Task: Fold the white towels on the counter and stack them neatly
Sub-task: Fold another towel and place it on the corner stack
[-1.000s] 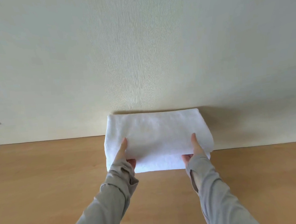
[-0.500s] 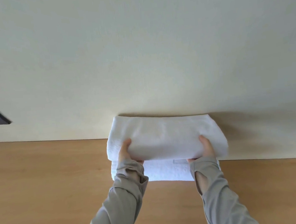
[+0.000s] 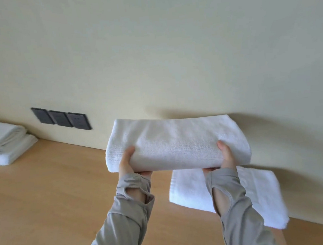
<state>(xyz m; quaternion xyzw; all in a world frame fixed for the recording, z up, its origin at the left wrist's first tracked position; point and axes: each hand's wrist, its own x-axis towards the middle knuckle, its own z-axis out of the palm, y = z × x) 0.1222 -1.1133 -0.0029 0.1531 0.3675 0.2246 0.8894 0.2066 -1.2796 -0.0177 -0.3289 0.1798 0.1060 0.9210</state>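
A folded white towel [image 3: 176, 142] is held in the air above the wooden counter [image 3: 46, 202]. My left hand [image 3: 127, 163] grips its near left edge, thumb on top and fingers underneath. My right hand [image 3: 226, 155] grips the near right edge the same way. A second white towel [image 3: 262, 195] lies flat on the counter below and to the right, against the wall. At the far left a stack of folded white towels [image 3: 3, 145] rests on the counter by the wall.
A row of three dark wall sockets [image 3: 61, 118] sits just above the counter, between the stack and the held towel. The cream wall [image 3: 169, 52] runs along the counter's back edge. Bare wood lies between the stack and my arms.
Both hands lifted the folded towel off the towel beneath it and carried it leftward. The view swung left, bringing the sockets and the towel stack into sight.
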